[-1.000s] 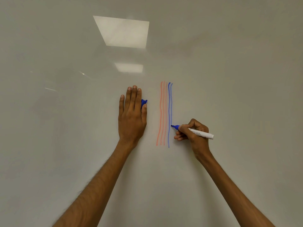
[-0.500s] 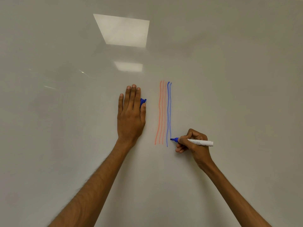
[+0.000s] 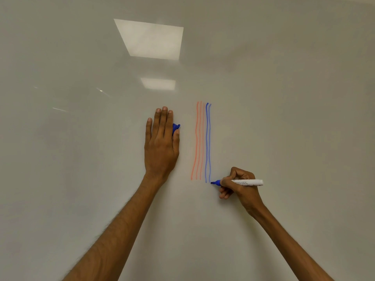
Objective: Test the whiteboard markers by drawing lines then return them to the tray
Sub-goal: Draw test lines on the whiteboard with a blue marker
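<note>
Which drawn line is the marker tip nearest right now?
The rightmost blue line; the blue marker in the right hand has its tip at that line's bottom end. The other blue line and the orange lines lie further left.

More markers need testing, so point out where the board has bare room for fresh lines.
Widest bare patch: the whiteboard right of the blue lines, above the right hand gripping the blue marker. Also free: left of the left hand. Crowded: the strip between the left hand, with its blue cap, and the orange lines.
</note>
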Motion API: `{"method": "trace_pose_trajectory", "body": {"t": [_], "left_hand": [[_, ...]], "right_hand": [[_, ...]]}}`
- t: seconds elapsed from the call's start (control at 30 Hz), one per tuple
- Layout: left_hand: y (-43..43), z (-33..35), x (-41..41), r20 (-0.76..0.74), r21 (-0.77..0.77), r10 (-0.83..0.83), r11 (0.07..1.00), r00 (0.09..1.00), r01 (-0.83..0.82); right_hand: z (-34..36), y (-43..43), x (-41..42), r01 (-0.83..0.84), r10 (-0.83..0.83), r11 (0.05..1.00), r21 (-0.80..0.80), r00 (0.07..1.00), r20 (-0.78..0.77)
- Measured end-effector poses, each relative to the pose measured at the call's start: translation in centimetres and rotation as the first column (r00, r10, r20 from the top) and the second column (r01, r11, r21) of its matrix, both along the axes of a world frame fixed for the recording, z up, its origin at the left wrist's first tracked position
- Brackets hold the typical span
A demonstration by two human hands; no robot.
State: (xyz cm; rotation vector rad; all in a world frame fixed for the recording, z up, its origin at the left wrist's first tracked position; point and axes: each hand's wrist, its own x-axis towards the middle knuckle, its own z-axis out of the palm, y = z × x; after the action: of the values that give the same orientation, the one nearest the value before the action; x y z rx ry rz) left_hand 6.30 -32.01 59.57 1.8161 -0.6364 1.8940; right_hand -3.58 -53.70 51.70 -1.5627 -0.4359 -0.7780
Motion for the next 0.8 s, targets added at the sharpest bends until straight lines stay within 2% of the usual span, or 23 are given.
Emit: {"method": "trace_pose_trajectory", "body": {"t": [0.8], "left_hand": [[-0.03,-0.08,0.00,-0.010,0.002,-0.005,1.000,1.000,0.005]], "right_hand": [[0.51,-0.25,0.11,0.093,-0.094,0.995,0.032,0.995,0.023]]}}
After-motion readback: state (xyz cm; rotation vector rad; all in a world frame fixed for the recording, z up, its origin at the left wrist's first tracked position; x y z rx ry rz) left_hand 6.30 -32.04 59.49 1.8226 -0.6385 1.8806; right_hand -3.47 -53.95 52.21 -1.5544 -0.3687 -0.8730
